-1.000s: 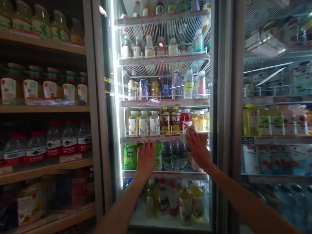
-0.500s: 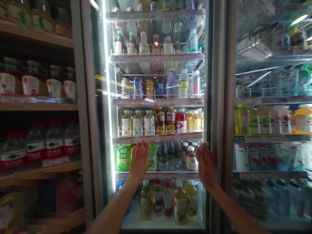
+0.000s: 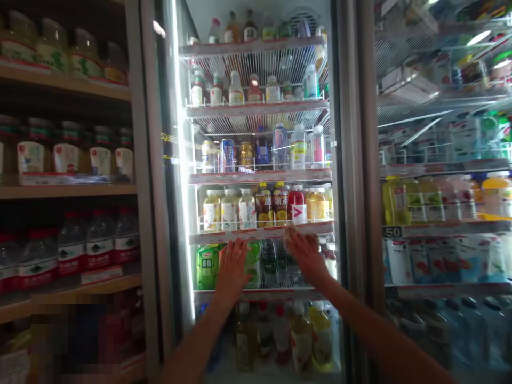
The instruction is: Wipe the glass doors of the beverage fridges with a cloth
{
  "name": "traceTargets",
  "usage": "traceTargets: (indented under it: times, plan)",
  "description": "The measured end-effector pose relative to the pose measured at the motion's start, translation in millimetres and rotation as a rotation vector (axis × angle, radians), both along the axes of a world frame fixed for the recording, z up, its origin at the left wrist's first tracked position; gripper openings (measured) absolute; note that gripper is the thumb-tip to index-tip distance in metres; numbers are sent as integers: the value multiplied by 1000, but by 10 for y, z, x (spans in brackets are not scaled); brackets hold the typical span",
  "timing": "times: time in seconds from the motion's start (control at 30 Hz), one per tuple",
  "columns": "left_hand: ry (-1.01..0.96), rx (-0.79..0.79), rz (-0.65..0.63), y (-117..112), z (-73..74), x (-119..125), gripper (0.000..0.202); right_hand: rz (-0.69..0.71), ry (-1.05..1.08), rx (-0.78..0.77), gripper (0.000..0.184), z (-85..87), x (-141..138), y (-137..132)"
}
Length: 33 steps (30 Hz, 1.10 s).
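My left hand [image 3: 233, 269] is raised with its fingers spread, apparently flat against the glass door [image 3: 256, 176] of a lit drinks fridge. Green packs [image 3: 208, 266] show behind it. To its right, my right hand [image 3: 308, 258] presses what looks like a crumpled, brownish cloth [image 3: 291, 234] against the same glass. Blur leaves the cloth's outline unclear. Behind this hand, dark-labelled clear bottles [image 3: 270, 261] stand on a shelf, partly hidden by it.
Upright metal door frames [image 3: 356, 160] border the glass. On the left, open shelves [image 3: 72, 191] hold juice and red-capped water bottles [image 3: 100, 240]. Another glass-fronted fridge with yellow drinks [image 3: 396, 200] and pouches stands at the right.
My right hand has moved left across the glass with the cloth, from the door's right edge towards the middle. My left hand stays nearly in place; the view has shifted slightly.
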<state>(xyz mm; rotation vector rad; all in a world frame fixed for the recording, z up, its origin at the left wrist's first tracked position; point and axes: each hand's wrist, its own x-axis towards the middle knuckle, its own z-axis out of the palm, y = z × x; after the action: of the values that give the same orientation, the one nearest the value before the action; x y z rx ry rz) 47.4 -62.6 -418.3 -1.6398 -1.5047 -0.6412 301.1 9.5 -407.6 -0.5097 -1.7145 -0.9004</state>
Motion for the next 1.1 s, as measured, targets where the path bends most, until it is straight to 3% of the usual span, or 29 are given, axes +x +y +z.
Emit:
traceTargets:
  times: [0.17,0.33,0.43,0.53,0.7,0.73,0.87,0.9,1.03,1.1]
  plan:
    - [29,-41,-42,-110,166,-56,77,-27,354,0,63,308,-84,94]
    - [-103,21,105,-149,501,-120,73,15,-45,11,67,334,-364,17]
    - [-133,26,143,-106,624,-191,80,-23,112,24,66,538,-287,62]
    - [-131,37,120,-60,639,-242,87,-57,283,47,66,706,-243,130]
    - [-100,62,99,-36,606,-290,87,-20,-179,88,67,686,-316,130]
    - [-88,61,95,-33,603,-301,87,-30,-139,81,66,722,-298,138]
    - [-77,65,92,-10,595,-344,87,-119,352,19,66,858,-264,161]
    - [-79,73,91,-5,593,-351,86,-121,321,11,66,830,-296,148]
    - [-65,90,66,-7,596,-367,84,-45,-246,29,68,607,-439,84]
    - [-63,75,66,-17,601,-370,84,-48,-167,21,66,632,-406,108]
